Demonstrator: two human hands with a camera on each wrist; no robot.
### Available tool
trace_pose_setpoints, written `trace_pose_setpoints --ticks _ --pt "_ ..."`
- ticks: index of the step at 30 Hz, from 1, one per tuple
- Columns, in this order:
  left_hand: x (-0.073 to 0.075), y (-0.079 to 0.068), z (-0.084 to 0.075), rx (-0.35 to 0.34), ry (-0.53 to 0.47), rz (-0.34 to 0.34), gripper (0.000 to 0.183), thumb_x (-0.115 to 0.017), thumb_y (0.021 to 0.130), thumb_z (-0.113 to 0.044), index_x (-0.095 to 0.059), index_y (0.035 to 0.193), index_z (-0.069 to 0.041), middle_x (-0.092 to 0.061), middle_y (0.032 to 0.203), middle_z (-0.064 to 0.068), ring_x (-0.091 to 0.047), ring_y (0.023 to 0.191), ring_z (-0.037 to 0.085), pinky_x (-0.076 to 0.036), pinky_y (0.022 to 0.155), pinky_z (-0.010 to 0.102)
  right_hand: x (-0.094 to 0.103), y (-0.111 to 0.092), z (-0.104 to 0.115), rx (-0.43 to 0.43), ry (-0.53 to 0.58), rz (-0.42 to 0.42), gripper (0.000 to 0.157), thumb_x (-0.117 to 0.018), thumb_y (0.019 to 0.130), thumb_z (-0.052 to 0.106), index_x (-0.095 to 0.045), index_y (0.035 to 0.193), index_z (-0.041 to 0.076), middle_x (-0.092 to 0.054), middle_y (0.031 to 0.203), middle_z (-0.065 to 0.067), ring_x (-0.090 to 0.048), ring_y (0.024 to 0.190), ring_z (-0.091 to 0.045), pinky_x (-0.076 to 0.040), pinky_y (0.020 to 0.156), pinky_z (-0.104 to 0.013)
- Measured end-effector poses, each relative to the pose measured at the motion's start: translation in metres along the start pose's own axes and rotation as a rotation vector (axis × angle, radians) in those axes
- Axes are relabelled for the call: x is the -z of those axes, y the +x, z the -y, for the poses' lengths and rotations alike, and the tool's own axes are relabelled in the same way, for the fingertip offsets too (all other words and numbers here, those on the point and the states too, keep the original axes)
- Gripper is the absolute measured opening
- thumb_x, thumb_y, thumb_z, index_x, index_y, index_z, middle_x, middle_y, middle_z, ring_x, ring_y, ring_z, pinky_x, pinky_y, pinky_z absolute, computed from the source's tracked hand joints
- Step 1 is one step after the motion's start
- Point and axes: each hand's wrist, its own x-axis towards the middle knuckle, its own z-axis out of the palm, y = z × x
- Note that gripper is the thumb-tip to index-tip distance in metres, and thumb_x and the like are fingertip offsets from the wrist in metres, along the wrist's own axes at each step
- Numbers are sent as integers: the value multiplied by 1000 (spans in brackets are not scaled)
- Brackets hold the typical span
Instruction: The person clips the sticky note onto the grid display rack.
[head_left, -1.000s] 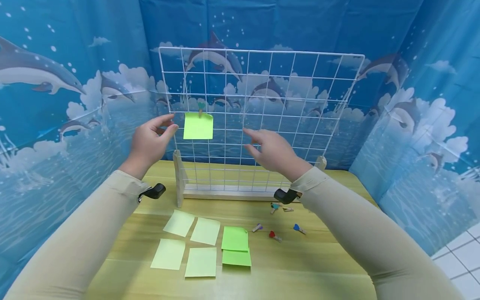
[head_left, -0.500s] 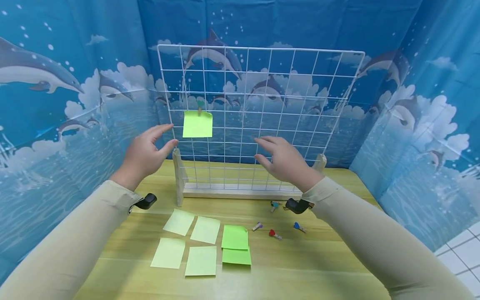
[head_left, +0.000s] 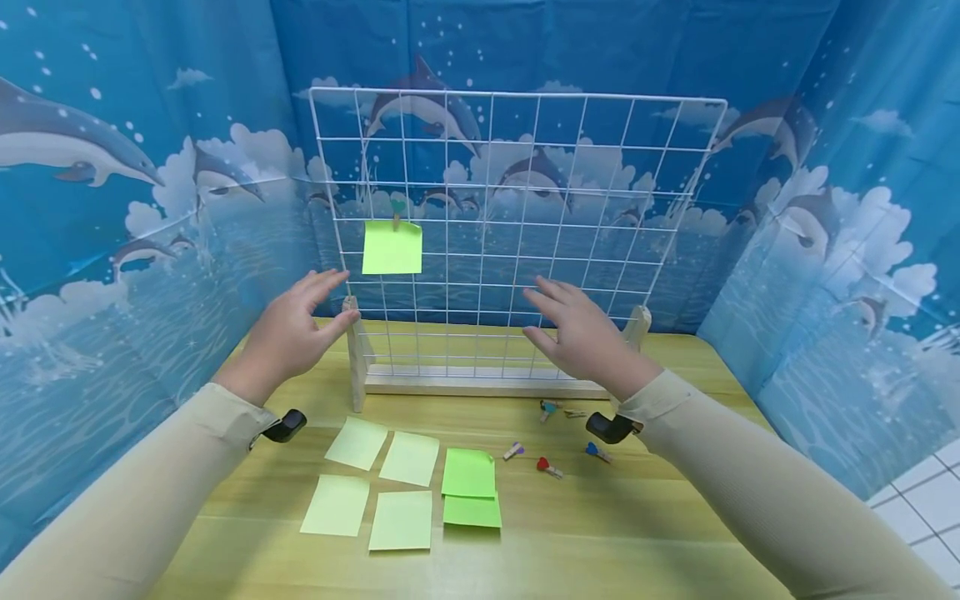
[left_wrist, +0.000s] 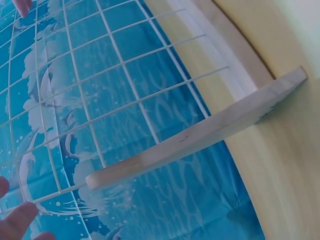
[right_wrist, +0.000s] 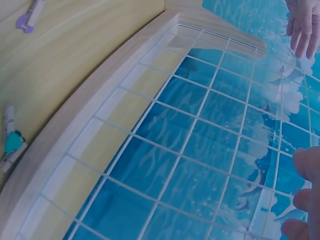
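Observation:
A white wire grid [head_left: 492, 94] stands upright on a wooden base [head_left: 480, 386]. Near its left side hangs a bright green sticky note [head_left: 392, 248], held at its top by a small clothespin [head_left: 397, 221] with a green heart. My left hand [head_left: 288, 329] is just below and left of that note, fingers extended, by the grid's left edge; contact cannot be told. In front of the grid's right half is my right hand [head_left: 581, 333], fingers spread and holding nothing. The right wrist view shows its fingertips [right_wrist: 305, 195] at the right edge.
On the table [head_left: 600, 542] lie several pale yellow notes [head_left: 402, 521] and two overlapping green notes [head_left: 469, 473]. To their right are small clothespins with red [head_left: 548, 467], blue [head_left: 597, 452], purple [head_left: 513, 451] and teal [head_left: 548, 409] decorations. A dolphin-print curtain [head_left: 150, 333] surrounds the table.
Both hands have moved lower, and the right hand has drawn away to the right. Their fingers have straightened. The clipped note stays on the grid.

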Motion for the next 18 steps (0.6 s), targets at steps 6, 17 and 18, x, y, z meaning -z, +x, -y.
trace_pose_setpoints --ticks 6,17,18 --pt "-8 -7 5 -23 48 2 70 -57 106 -53 -38 165 -18 -35 171 15 -21 161 43 -20 122 75 -3 -9 -7 -9 -1 36 68 -60 108 41 -38 164 12 -25 174 -18 -21 161 -44 -23 128 -63" --pt "-20 -16 15 -56 91 8 68 -60 106 -48 -40 164 -17 -37 168 20 -24 158 50 -18 122 76 -10 -24 -17 -21 0 59 71 -62 107 40 -34 166 12 -20 175 -20 -13 162 -47 -16 129 -65" --pt "-21 -17 16 -55 95 9 68 -59 106 -48 -40 164 -17 -37 168 20 -24 158 50 -18 122 76 -11 -25 -17 -23 -6 60 71 -62 106 40 -34 166 11 -21 175 -21 -14 161 -48 -16 129 -65"
